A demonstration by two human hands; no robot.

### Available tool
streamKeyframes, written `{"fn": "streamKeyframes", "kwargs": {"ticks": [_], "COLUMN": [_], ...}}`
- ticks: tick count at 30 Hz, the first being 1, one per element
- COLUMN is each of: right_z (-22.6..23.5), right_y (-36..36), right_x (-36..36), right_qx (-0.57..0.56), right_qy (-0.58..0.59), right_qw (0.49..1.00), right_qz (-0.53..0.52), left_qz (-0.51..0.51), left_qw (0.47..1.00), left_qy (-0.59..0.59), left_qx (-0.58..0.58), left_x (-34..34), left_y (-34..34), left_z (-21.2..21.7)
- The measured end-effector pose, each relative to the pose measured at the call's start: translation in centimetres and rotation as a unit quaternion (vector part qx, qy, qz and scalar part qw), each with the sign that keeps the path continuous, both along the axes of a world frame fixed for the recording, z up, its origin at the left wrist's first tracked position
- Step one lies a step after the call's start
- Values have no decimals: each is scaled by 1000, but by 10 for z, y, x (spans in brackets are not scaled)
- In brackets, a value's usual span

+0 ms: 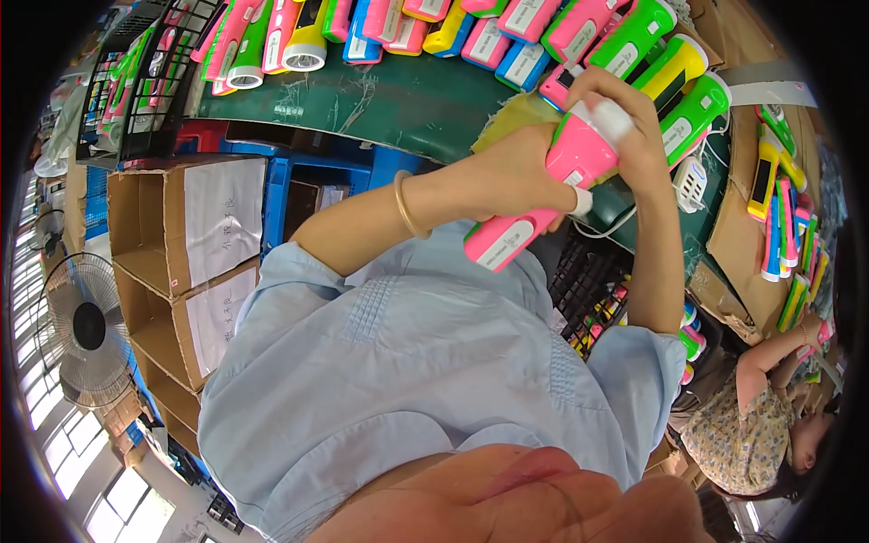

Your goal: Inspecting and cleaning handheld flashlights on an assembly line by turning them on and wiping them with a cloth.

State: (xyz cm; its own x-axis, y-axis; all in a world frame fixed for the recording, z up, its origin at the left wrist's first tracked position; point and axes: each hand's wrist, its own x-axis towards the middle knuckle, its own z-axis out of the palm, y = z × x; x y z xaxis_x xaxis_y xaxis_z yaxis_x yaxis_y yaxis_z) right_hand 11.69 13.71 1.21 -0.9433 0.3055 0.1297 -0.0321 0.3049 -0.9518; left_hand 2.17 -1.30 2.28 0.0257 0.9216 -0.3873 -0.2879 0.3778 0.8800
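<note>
Nearest, the person is wearing a light-blue shirt, and both arms are reaching forward over it. The left hand, with a gold-toned bangle circling its wrist, is grasping a pink flashlight around its middle, fingers curling about it. The right hand is clasping the wide head of the same flashlight from the other side, and something white is showing at its fingers. The flashlight is hanging aslant off the counter, just by its near edge, its wide head pointing up toward the green top and its narrow end slanting down toward the shirt. Below the hands a black crate is holding small colourful items. A yellow cloth is lying at the counter's near edge, partly hidden by the left hand. Toward the right edge, a white multi-port charger is resting, its cable looping beside it. Farther back, pink, green, yellow and blue flashlights are lying side by side along the counter. Beyond its left end, a black wire basket is holding more, and cardboard compartments are standing near a fan. Well off to the right, a co-worker in a patterned top is holding something pink.
</note>
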Motion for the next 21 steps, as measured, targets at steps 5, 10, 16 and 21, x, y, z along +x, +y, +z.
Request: {"fn": "streamKeyframes", "kwargs": {"ticks": [5,10,16,21], "right_z": [9,12,-64,-73], "right_y": [-8,-36,-80,-79], "right_x": [-6,24,48,50], "right_qx": [137,129,73,32], "right_qy": [-126,15,-34,5], "right_qw": [976,936,953,943], "right_qz": [-112,-326,-292,-332], "left_qz": [43,93,125,141], "left_qw": [997,968,958,950], "left_qy": [-13,-222,-251,-277], "left_qx": [55,71,55,21], "left_x": [2,-25,-27,-26], "left_y": [3,20,31,39], "left_z": [-9,-14,-6,-11]}}
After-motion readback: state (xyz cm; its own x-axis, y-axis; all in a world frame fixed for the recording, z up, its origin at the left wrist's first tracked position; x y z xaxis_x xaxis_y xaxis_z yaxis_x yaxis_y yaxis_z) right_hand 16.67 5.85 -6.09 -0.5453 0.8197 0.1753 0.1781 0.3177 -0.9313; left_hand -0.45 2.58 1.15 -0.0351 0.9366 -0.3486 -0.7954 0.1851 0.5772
